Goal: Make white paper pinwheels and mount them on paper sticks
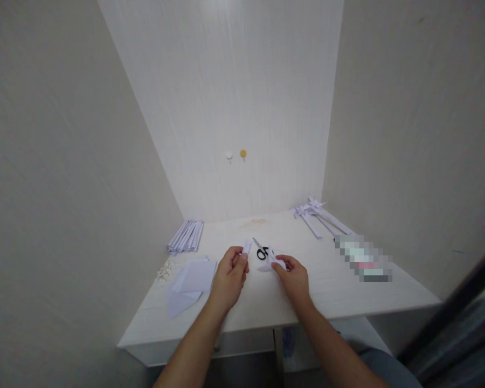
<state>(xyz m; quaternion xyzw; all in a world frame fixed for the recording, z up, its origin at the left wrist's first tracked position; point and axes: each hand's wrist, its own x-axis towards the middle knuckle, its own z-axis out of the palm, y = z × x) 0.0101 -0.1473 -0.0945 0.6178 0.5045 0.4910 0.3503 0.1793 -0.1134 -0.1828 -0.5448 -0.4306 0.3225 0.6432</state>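
Note:
My left hand (233, 270) is closed around a narrow white paper stick (247, 247), whose upper end shows above my thumb. In my right hand (294, 274), a cut or folded piece of white paper (271, 257) is pinched between thumb and fingers. Both hands are just above the table, a short way apart. Behind and between them lie black-handled scissors (261, 252), their blades pointing to the back left. Part of one scissor handle is hidden by the paper in my right hand.
Loose white paper sheets (196, 276) lie left of my hands, beside small pale bits (165, 270). A pile of paper sticks (186, 236) sits at the back left. Pinwheel-like paper shapes on sticks (313, 207) lie back right, near a blurred-out object (364, 258). Walls enclose the table (242, 312).

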